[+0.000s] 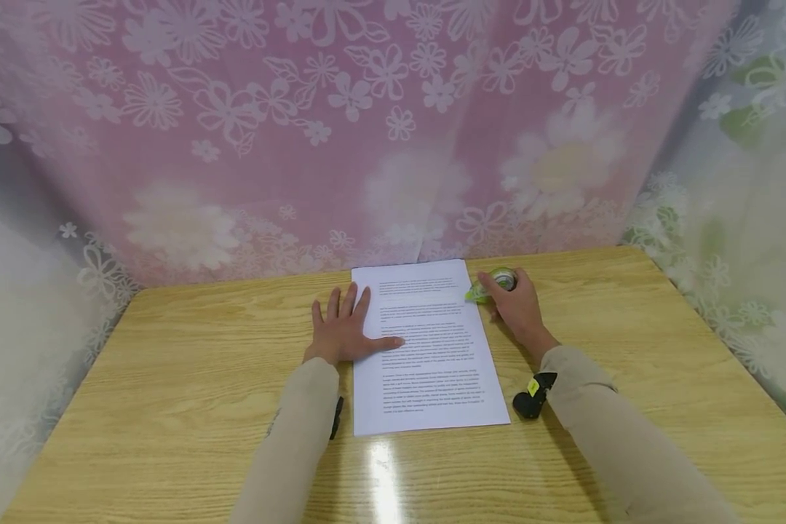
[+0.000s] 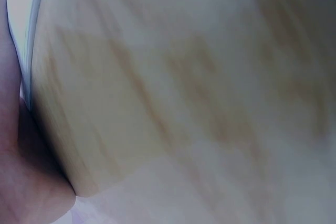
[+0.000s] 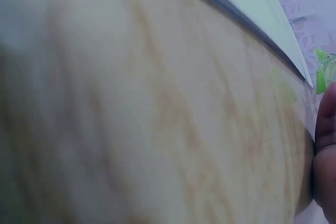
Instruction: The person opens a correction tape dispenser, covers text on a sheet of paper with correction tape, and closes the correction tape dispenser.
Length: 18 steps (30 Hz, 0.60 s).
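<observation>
Printed white paper (image 1: 426,393) lies on the wooden table in the head view, with paragraphs of text and a pale band below the top one. My left hand (image 1: 343,331) rests flat across its left edge, fingers spread and thumb reaching over the text. At the upper right edge, my right hand (image 1: 519,306) holds a green see-through correction tape (image 1: 481,291) between thumb and fingers. Its pointed tip faces left, right at the paper's margin. Part of the correction tape (image 3: 321,77) also shows at the edge of the right wrist view, above the fingers.
The wooden table (image 1: 190,393) reaches out on both sides of the paper. Behind it hangs a pink flowered cloth (image 1: 314,182), with pale patterned cloth (image 1: 727,218) at the right. A black wrist device (image 1: 530,400) sits by the right cuff.
</observation>
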Motion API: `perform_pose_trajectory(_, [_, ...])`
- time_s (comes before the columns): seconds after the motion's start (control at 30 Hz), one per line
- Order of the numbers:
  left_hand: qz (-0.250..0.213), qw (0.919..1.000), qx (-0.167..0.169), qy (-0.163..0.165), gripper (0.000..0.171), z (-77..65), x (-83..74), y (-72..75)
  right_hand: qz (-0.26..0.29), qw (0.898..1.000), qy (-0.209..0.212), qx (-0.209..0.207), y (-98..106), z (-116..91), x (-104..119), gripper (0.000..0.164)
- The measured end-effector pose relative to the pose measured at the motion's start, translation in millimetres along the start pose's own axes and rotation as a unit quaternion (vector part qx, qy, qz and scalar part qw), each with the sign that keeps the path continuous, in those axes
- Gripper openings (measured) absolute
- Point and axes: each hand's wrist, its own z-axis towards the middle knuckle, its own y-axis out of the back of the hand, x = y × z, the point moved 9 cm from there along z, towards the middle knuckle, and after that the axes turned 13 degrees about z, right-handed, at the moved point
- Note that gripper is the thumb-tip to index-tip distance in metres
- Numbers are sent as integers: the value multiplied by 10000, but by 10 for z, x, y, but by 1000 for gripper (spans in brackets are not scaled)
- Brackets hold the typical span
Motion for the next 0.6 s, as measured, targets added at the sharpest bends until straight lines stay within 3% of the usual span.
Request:
perform_pose_trajectory(0.2, [-69, 10000, 52, -12, 125, -44, -7, 50, 633, 9971, -235, -337, 15, -12, -44, 64])
perform_pose_trajectory(0.33, [18, 10000, 95, 21, 125, -49, 3, 61, 754, 9957, -116, -535, -65, -31, -22, 67])
perform_pose_trajectory(0.5, [62, 10000, 57, 22, 124, -13, 3, 10, 850, 9946, 383, -449, -346, -94, 125, 63])
perform_pose_trajectory(0.6, [20, 10000, -21, 17, 126, -9, -8, 19, 680, 9964, 437, -256, -605, -126, 193, 60])
